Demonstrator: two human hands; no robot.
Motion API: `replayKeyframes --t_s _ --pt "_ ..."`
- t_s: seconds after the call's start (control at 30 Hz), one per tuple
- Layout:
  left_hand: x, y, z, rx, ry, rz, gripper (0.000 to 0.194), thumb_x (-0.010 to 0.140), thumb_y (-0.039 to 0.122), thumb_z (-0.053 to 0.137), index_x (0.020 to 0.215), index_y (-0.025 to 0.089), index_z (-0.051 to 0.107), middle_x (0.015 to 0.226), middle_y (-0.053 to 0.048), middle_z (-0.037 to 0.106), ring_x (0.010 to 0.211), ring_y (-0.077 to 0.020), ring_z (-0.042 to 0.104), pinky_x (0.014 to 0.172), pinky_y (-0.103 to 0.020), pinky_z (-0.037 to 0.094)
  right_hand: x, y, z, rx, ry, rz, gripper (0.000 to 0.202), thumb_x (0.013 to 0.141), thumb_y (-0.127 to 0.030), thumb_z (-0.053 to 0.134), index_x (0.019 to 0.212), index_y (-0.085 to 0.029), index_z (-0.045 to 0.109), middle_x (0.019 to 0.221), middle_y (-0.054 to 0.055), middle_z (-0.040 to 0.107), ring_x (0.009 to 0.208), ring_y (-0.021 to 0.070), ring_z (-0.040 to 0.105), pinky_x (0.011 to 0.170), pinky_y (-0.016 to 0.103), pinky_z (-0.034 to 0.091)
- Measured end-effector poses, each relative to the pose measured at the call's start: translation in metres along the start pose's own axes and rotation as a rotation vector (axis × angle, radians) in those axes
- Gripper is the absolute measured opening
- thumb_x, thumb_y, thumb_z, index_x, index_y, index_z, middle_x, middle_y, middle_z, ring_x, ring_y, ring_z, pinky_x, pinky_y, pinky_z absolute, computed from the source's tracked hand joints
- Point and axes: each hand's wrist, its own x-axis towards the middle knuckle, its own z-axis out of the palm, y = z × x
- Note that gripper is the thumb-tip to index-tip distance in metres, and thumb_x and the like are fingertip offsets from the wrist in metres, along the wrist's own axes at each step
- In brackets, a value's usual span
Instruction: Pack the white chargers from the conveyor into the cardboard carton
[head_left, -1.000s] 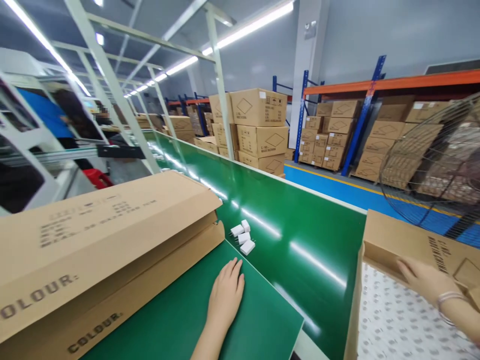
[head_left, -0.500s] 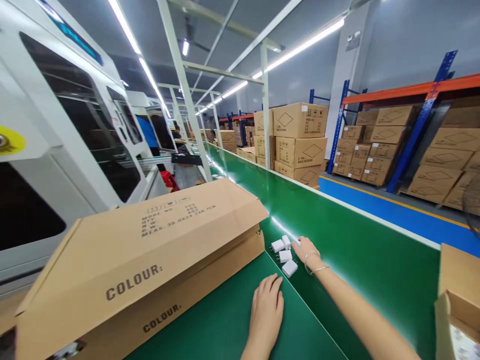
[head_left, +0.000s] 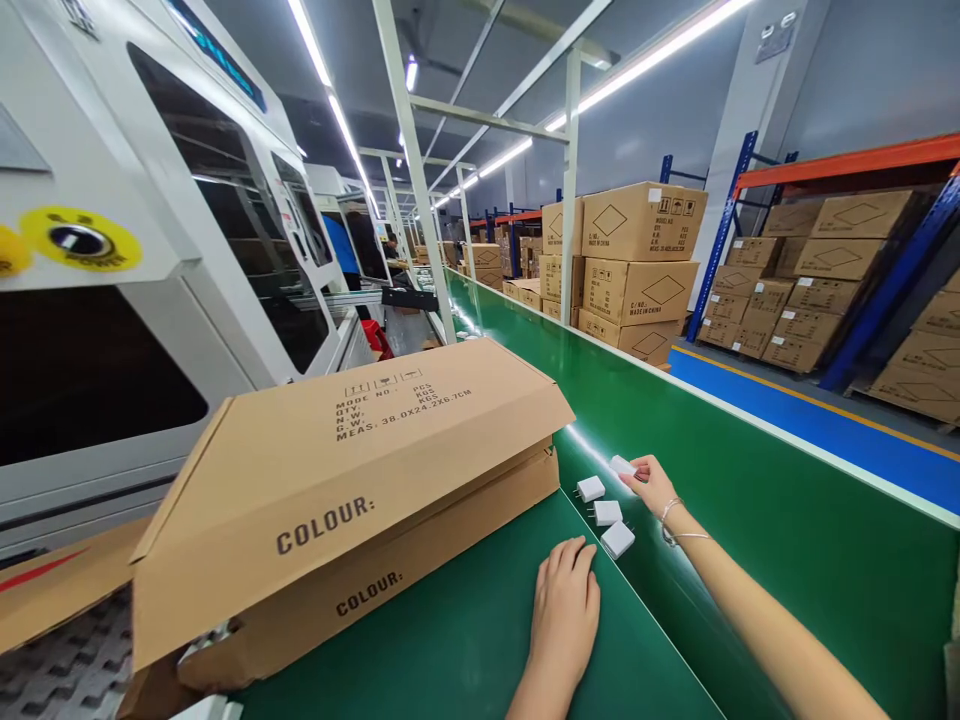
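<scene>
Pinched between the thumb and fingers of my right hand (head_left: 651,487) is a white charger plug (head_left: 622,466), just above the green conveyor belt. Three more white charger plugs (head_left: 591,488) lie in a loose row at the belt's near edge, their metal prongs showing on some. My left hand (head_left: 566,605) rests palm down on the green tabletop (head_left: 465,640), its fingers stretched toward the plugs and holding nothing. To its left sits a cardboard box (head_left: 360,440) with its lid partly lowered, marked "COLOUR:". A small gap shows under the lid.
The green conveyor belt (head_left: 720,450) runs away into the distance. White machines (head_left: 165,230) line the left side. Stacked cartons (head_left: 637,260) stand beyond the belt, with loaded racks (head_left: 840,160) at the right. A textured grey tray (head_left: 67,660) lies at lower left.
My right hand has closed on one charger plug and drawn it a little away from the others. My left hand stays flat on the tabletop. The whole view has turned left.
</scene>
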Motion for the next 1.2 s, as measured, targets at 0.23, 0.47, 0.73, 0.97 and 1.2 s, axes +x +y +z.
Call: replayKeyframes --t_s 0.23,0.47,0.73,0.97,1.2 --pt "0.0 -0.002 0.002 -0.019 0.014 0.02 0.04 0.084 0.014 0.031 0.115 0.019 0.055 0.124 -0.006 0.051 0.117 -0.019 0.041 0.1 -0.038 0.033 -0.051 0.001 -0.038 -0.067 -0.312 -0.365 0.041 0.062 -0.013 0.066 0.102 -0.016 0.057 0.099 0.005 0.056 0.089 0.017 0.053 0.078 0.026 0.043" --pt "0.0 -0.003 0.003 -0.013 0.015 0.024 0.04 0.084 0.016 0.031 0.116 0.02 0.055 0.125 -0.005 0.051 0.118 -0.0181 0.041 0.101 -0.036 0.033 -0.073 -0.006 -0.015 -0.328 -0.473 -0.481 0.046 0.059 -0.007 0.067 0.103 -0.018 0.06 0.103 0.006 0.055 0.097 0.0234 0.047 0.085 0.033 0.038" --pt "-0.002 -0.004 -0.001 -0.003 -0.02 0.027 0.04 0.085 0.017 0.031 0.117 0.018 0.055 0.128 -0.005 0.049 0.121 -0.018 0.039 0.103 -0.037 0.031 -0.094 -0.005 -0.048 -0.434 -0.516 -0.42 0.046 0.057 -0.014 0.073 0.101 -0.019 0.06 0.1 0.006 0.059 0.096 0.024 0.052 0.083 0.033 0.041" --pt "0.003 0.009 -0.002 0.112 -0.056 -0.056 0.039 0.085 0.017 0.032 0.117 0.017 0.054 0.126 -0.007 0.051 0.118 -0.0185 0.042 0.099 -0.033 0.034 -0.198 0.01 -0.143 0.191 -0.306 -0.205 0.041 0.064 -0.025 0.068 0.104 -0.021 0.058 0.111 0.007 0.059 0.101 0.0229 0.055 0.088 0.033 0.044" --pt "0.043 0.05 0.03 0.522 -0.261 0.112 0.036 0.084 0.015 0.032 0.114 0.016 0.052 0.107 -0.011 0.058 0.102 -0.0233 0.05 0.087 -0.037 0.037 -0.273 0.022 -0.191 0.372 -0.087 -0.153 0.03 0.065 -0.033 0.071 0.092 -0.024 0.061 0.107 0.011 0.061 0.101 0.0269 0.057 0.082 0.036 0.049"
